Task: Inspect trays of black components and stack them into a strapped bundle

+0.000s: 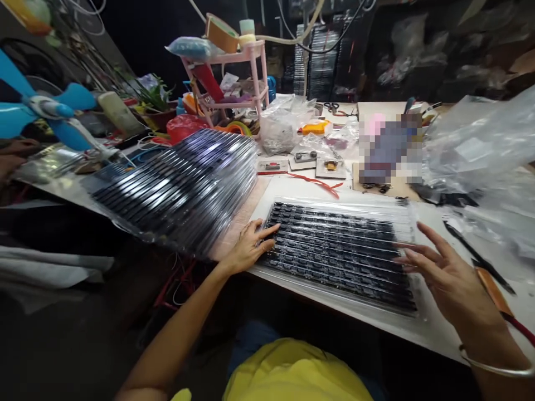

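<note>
clear plastic tray of black strips (pixel 338 253) lies long axis left-right between both hands: left hand (pixel 248 248) touches its left end, right hand (pixel 447 273) hovers over its right end, fingers apart.

A clear plastic tray (pixel 339 253) is laid flat on the white surface (pixel 434 328), near its front edge. It is filled with long, dark strips set in parallel rows running left to right. Its left end is touched by the spread fingers of the left hand (pixel 249 245), while its right end is met by the open right hand (pixel 443 273).
</note>
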`<move>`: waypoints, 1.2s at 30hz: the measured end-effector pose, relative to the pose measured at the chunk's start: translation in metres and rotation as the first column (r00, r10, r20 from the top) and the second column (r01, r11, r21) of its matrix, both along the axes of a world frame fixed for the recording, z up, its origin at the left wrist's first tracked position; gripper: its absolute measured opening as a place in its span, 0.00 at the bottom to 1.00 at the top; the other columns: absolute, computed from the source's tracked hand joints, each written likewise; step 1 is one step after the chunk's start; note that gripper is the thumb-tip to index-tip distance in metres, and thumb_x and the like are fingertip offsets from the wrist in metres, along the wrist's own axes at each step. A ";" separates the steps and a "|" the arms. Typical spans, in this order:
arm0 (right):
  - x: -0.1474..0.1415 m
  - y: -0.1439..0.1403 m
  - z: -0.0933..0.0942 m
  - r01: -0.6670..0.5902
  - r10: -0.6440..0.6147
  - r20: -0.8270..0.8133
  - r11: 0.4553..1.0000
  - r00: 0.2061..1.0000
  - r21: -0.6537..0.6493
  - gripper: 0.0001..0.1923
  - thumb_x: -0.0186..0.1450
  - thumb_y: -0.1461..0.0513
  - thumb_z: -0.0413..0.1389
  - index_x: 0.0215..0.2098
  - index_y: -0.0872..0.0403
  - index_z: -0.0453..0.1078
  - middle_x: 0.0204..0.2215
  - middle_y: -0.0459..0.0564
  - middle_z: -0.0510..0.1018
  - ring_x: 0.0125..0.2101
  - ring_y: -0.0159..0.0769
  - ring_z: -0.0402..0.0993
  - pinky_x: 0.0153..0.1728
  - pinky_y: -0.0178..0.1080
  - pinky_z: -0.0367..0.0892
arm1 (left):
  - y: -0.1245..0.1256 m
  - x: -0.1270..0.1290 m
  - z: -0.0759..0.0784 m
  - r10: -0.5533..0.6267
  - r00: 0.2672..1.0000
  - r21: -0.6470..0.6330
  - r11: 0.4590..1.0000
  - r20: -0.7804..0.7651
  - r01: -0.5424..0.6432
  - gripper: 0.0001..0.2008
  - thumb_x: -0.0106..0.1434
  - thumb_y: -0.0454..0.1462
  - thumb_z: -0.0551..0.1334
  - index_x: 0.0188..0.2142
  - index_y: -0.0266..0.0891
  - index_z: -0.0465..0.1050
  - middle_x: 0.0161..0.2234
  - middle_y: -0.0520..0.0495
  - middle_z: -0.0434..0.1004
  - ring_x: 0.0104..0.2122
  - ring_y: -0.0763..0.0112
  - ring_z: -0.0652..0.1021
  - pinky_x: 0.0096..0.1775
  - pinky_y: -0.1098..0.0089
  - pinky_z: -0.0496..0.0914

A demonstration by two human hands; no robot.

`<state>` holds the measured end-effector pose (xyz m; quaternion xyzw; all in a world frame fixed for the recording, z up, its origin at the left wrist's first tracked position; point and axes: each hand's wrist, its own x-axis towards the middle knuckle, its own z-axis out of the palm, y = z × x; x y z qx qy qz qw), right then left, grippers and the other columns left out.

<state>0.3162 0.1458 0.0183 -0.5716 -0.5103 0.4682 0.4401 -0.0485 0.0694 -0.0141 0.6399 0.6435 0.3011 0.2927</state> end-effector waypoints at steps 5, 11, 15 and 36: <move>-0.009 -0.009 0.018 -0.006 0.005 -0.167 1.000 0.986 -0.007 0.42 0.52 0.54 0.65 0.62 0.40 0.55 0.31 0.49 0.80 0.27 0.37 0.77 0.24 0.34 0.71 | 0.001 -0.010 -0.003 0.188 0.808 0.017 0.971 0.558 -0.238 0.30 0.69 0.50 0.42 0.64 0.36 0.49 0.54 0.36 0.69 0.57 0.61 0.68 0.59 0.55 0.58; 0.003 0.007 0.026 0.257 -0.252 -0.274 0.966 0.928 -0.018 0.23 0.60 0.59 0.56 0.54 0.48 0.69 0.45 0.56 0.76 0.43 0.42 0.74 0.55 0.52 0.61 | -0.004 -0.012 -0.004 0.238 0.715 -0.004 0.950 0.657 -0.312 0.26 0.67 0.46 0.52 0.58 0.32 0.59 0.51 0.36 0.73 0.53 0.62 0.71 0.57 0.57 0.61; 0.030 0.018 0.017 0.381 -0.387 -0.212 0.922 0.897 -0.068 0.19 0.63 0.57 0.53 0.52 0.44 0.69 0.58 0.53 0.65 0.58 0.43 0.59 0.57 0.54 0.56 | -0.009 -0.008 -0.001 0.262 0.840 -0.006 0.956 0.475 -0.294 0.23 0.63 0.45 0.57 0.54 0.35 0.66 0.52 0.40 0.73 0.53 0.62 0.71 0.58 0.58 0.61; 0.083 0.024 -0.020 0.430 -0.415 -0.398 0.901 0.818 -0.057 0.17 0.62 0.58 0.55 0.49 0.51 0.72 0.57 0.54 0.66 0.55 0.42 0.65 0.45 0.41 0.70 | 0.008 0.049 0.036 0.030 0.968 0.366 0.928 -0.250 0.065 0.08 0.64 0.36 0.56 0.37 0.40 0.75 0.42 0.45 0.73 0.48 0.64 0.72 0.51 0.61 0.67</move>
